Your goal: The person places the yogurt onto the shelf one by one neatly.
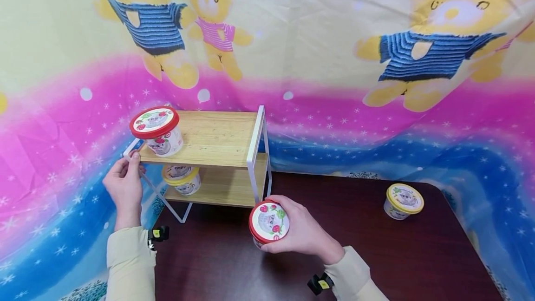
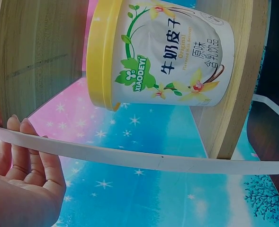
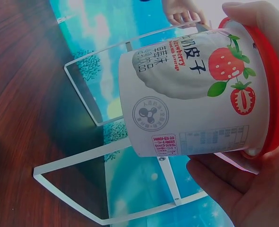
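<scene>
My left hand [image 1: 125, 182] grips the white metal frame of a two-tier wooden shelf [image 1: 217, 136] at its left front corner. In the left wrist view its fingers curl round the white bar [image 2: 106, 153]. My right hand [image 1: 298, 226] holds a red-lidded strawberry milk cup [image 1: 269, 222] over the table, in front of the shelf's right end. The right wrist view shows the cup's printed side [image 3: 191, 94], with fingers and thumb about its lid end. Another red-lidded cup [image 1: 156, 129] stands on the top tier at the left. Below it a yellow-lidded cup [image 1: 181, 179] sits on the lower tier.
A second yellow-lidded cup [image 1: 403, 201] stands on the dark wooden table [image 1: 355, 236] at the right. Behind the table hangs a bear-printed cloth [image 1: 317, 59]. The shelf's white right side frame [image 1: 255, 157] rises close behind the held cup.
</scene>
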A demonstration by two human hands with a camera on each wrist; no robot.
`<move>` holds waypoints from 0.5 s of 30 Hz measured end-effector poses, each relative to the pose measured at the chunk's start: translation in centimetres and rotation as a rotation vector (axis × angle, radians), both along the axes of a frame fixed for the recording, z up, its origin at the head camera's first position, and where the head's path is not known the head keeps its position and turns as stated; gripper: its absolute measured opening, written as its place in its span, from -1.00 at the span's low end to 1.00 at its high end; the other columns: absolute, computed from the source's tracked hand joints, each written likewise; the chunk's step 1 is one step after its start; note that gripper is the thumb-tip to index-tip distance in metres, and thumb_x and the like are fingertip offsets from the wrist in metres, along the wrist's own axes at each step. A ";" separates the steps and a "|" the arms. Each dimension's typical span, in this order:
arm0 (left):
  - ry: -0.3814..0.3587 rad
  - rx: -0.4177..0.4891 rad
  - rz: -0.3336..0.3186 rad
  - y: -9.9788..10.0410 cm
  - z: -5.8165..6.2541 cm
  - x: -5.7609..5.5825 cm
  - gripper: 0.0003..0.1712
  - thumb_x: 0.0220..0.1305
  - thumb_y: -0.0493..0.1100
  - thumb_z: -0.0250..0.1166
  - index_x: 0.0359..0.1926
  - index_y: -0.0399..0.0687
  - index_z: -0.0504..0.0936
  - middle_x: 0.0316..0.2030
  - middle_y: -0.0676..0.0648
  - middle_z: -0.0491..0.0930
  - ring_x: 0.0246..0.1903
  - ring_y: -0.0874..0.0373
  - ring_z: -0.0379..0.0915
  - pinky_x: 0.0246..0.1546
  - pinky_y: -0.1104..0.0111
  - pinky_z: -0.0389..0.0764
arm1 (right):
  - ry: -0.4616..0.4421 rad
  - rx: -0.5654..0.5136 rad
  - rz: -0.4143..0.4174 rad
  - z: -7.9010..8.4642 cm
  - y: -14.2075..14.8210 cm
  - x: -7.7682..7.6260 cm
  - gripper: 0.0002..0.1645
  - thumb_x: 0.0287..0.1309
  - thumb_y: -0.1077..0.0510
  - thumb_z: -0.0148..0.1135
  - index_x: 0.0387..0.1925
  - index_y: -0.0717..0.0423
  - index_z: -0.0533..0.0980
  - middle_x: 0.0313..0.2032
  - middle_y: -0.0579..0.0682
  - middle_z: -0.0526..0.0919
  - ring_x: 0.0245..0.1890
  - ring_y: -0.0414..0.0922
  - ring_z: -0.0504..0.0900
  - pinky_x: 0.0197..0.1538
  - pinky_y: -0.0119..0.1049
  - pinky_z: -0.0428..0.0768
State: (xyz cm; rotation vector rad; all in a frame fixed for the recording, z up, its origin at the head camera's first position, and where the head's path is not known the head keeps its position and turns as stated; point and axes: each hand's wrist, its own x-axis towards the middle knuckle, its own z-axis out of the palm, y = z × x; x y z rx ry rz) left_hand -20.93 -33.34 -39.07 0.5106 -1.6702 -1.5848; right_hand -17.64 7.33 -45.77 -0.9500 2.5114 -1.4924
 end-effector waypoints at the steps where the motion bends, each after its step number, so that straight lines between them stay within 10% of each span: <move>1: -0.002 -0.002 0.001 0.0 0.0 0.0 -0.59 0.32 0.08 0.40 0.02 -0.10 0.78 -0.41 0.07 0.65 -0.38 0.23 0.54 -0.21 0.45 0.51 | 0.002 0.000 0.002 0.0 0.0 0.0 0.17 -0.35 -0.31 0.72 0.33 -0.15 0.36 0.06 -0.30 0.55 0.00 -0.24 0.56 0.00 -0.23 0.64; 15: -0.009 -0.005 0.001 0.0 -0.1 -0.1 -0.56 0.30 0.10 0.40 0.02 -0.11 0.77 -0.38 0.01 0.66 -0.37 0.22 0.54 -0.20 0.43 0.49 | -0.041 0.012 0.055 0.9 -1.0 -0.3 0.18 -0.31 -0.27 0.71 0.37 -0.20 0.32 0.09 -0.30 0.53 0.03 -0.23 0.55 -0.02 -0.24 0.64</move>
